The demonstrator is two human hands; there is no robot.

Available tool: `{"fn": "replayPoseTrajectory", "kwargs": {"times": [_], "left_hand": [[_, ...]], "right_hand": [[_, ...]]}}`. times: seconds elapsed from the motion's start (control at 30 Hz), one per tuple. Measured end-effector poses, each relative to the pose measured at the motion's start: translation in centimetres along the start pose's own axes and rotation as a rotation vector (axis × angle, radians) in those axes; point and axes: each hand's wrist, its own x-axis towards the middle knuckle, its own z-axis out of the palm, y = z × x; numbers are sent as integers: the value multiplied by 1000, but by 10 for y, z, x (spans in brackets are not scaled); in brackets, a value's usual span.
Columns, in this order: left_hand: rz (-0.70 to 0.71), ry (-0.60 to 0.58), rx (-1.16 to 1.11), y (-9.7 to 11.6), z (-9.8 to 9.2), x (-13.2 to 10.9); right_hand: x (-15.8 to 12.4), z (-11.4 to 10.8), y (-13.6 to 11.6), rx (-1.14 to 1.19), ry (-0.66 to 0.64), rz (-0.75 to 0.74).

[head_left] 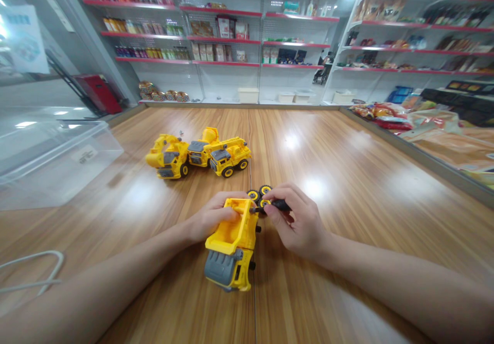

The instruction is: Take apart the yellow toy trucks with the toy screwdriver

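Observation:
A yellow toy dump truck [231,241] with a grey cab front is gripped at its tipper bed by my left hand [218,213], thumb inside the bed. No wheels show on its visible side, only dark axle stubs. My right hand [299,220] pinches a black screwdriver [282,205], whose tip meets the side of the bed near its rear corner. Just behind the truck, several loose black wheels with yellow hubs [265,189] lie on the table, partly hidden by the right fingers.
On the wooden table [309,164], farther off, stand a yellow toy excavator [168,156], a toy mixer truck [200,148] and a toy crane truck [231,159]. A clear plastic bin [57,164] and white cable [54,267] lie left; packaged goods [443,128] are right, stocked shelves [224,39] beyond.

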Motion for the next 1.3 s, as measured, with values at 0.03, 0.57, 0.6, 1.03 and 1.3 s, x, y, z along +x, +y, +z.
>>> {"fn": "replayPoseTrajectory", "kwargs": {"times": [0.03, 0.57, 0.6, 1.03, 1.3], "left_hand": [[3, -3, -3, 0, 0, 0], [-18, 13, 4, -2, 0, 0], [-16, 15, 8, -2, 0, 0], [-7, 29, 17, -3, 0, 0], [-2, 26, 80, -1, 0, 0]], "right_hand": [[0, 0, 0, 3, -6, -3], [-2, 0, 1, -231, -84, -86], [-2, 1, 1, -226, -92, -84], [-3, 2, 6, -262, -143, -167], [-4, 5, 6, -218, -101, -178]]}}
